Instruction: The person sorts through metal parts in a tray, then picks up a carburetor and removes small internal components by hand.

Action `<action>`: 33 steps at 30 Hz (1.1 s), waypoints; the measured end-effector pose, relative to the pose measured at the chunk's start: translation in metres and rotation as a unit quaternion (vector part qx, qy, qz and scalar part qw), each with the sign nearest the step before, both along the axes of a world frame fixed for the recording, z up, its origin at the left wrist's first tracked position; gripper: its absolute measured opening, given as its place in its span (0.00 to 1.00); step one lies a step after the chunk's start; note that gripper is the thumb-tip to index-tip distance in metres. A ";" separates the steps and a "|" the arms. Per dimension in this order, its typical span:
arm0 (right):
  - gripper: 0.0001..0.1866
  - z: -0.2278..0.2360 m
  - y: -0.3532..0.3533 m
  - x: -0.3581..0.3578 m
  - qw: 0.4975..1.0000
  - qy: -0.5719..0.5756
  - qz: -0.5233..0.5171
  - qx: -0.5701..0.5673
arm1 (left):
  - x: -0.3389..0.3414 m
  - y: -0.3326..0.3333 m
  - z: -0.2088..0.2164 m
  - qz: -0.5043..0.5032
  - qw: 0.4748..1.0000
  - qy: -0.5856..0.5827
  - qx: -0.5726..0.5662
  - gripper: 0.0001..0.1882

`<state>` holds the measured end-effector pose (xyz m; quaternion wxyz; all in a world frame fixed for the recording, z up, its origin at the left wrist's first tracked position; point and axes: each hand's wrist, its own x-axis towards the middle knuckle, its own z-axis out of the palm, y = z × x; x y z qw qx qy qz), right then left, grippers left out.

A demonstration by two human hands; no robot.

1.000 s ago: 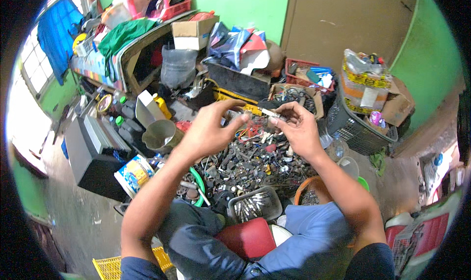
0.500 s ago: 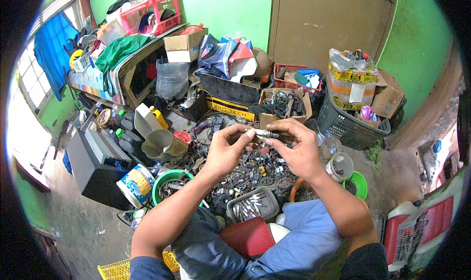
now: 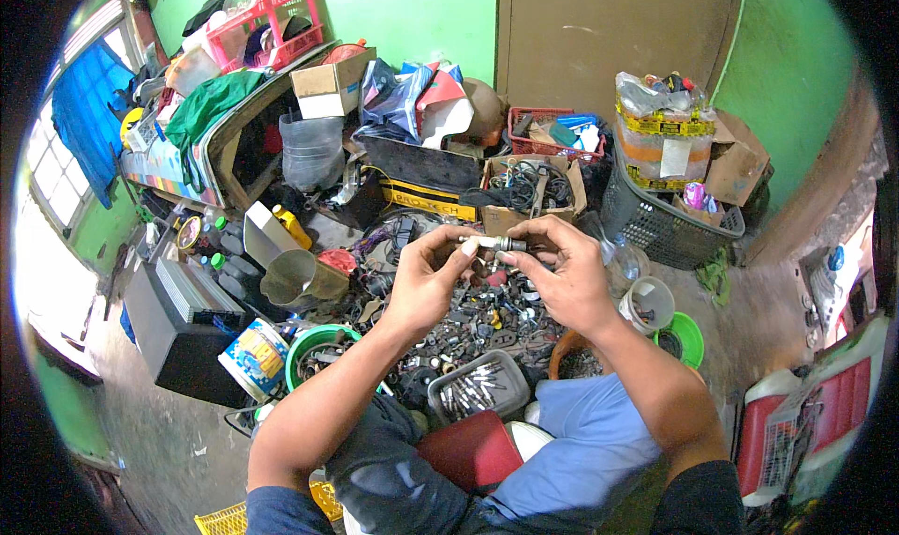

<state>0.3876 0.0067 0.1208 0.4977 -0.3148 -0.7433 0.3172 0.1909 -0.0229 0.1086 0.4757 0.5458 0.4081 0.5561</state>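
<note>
A small spark plug, with a pale middle and a dark metal right end, lies level between my hands above a heap of small parts. My left hand pinches its left end between thumb and fingers. At the metal end, my right hand grips with thumb and fingertips. Fingers cover part of both ends. Below, close to my knees, a grey plastic tray holds several similar spark plugs.
Left of the heap are a green basin, a white-and-blue bucket and a dark boxy case. A white bucket and a bright green bowl stand right. Behind are a carton of cables and a grey basket.
The spark plug has turned slightly and now lies more level, its pale part showing more. Both hands keep hold of it. The whole view has shifted a little.
</note>
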 end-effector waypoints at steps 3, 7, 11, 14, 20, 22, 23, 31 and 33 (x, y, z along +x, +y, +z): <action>0.11 -0.006 0.002 0.004 0.996 0.053 0.030 -0.072 | 0.007 0.004 0.000 0.011 1.000 0.024 0.010 0.12; 0.11 -0.014 0.005 0.012 0.989 0.056 0.025 -0.137 | 0.018 0.010 -0.001 0.012 0.997 0.074 0.018 0.12; 0.12 -0.035 0.012 0.013 0.987 0.052 0.032 -0.152 | 0.015 0.017 -0.017 -0.017 0.997 0.081 0.005 0.12; 0.13 -0.053 0.014 0.019 0.986 0.007 0.034 -0.160 | 0.011 0.019 -0.032 0.024 0.965 0.254 0.064 0.11; 0.14 -0.096 0.009 0.024 0.966 -0.227 0.041 -0.116 | 0.006 0.010 -0.079 0.000 0.901 0.424 0.089 0.13; 0.13 -0.114 0.007 0.024 0.954 -0.262 0.062 -0.133 | 0.004 0.004 -0.096 -0.023 0.875 0.481 0.046 0.14; 0.13 -0.128 0.007 0.024 0.947 -0.279 0.072 -0.142 | 0.003 0.000 -0.107 -0.036 0.861 0.508 0.024 0.14; 0.15 -0.244 -0.016 0.033 0.877 -0.433 0.184 -0.101 | 0.027 -0.055 -0.265 0.040 0.876 0.447 -0.178 0.21; 0.21 -0.251 -0.025 0.030 0.835 -0.506 0.159 -0.146 | 0.032 -0.085 -0.310 0.139 0.888 0.389 -0.202 0.21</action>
